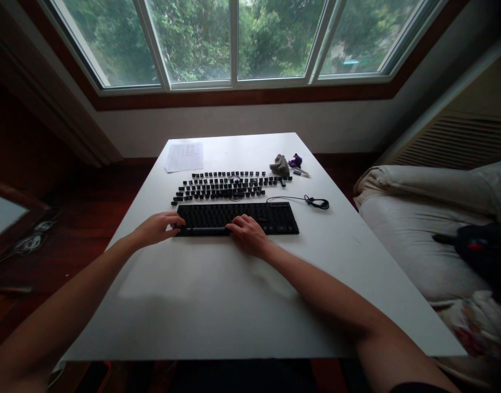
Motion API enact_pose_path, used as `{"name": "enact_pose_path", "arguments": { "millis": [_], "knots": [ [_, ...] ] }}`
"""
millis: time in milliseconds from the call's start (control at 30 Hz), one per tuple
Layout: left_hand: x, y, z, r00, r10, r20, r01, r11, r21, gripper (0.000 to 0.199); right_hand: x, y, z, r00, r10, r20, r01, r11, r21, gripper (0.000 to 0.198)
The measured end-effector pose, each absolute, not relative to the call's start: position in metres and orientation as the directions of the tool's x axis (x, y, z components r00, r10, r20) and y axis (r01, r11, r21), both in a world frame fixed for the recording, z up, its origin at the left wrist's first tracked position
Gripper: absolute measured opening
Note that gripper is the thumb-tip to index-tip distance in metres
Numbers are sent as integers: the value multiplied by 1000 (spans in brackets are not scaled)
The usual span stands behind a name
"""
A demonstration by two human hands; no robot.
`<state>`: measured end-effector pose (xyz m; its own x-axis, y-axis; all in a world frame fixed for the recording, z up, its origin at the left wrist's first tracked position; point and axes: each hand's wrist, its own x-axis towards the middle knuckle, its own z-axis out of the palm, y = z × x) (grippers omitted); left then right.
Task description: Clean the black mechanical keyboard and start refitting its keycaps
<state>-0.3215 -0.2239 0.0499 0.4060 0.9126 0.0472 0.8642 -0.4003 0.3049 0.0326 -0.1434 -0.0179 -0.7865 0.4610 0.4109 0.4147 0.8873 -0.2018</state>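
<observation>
A black keyboard (275,218) lies flat on the white table, its front edge toward me. At its left front corner is my left hand (162,225), closed with thumb and fingers around that corner. My right hand (246,232) rests at the middle of the front edge with its fingers curled; what its fingertips hold is too small to make out. Between the two hands, a long greyish bar (209,231) runs along the front row. Several rows of loose black keycaps (212,194) are spread just behind the keyboard.
A paper sheet (185,156) lies at the table's back left. A grey cloth (280,165), a purple crumpled item (295,160) and thin pen-like tools (302,173) sit at the back right. The coiled black cable (317,203) is right of the keyboard. A sofa (418,229) stands beyond the right edge.
</observation>
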Motion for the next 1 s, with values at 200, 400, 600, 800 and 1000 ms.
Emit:
{"name": "enact_pose_path", "arguments": {
  "millis": [200,400,600,800,1000],
  "knots": [
    [-317,-230,41,382,923,43,868,-375,327,24,33,-143,-19,-788,459,410,409,888,-209,27],
    [-318,-232,44,374,927,31,877,-364,313,24,33,-143,-18,-788,461,409,411,888,-209,26],
    [-317,-232,41,335,942,32,893,-328,308,23,33,-143,-19,-789,459,408,411,888,-206,26],
    [-318,-232,41,313,950,18,898,-302,321,25,33,-143,-19,-789,459,408,410,889,-206,26],
    [-319,-232,40,320,947,21,897,-310,316,25,33,-143,-19,-786,463,409,410,886,-216,27]
  ]
}}
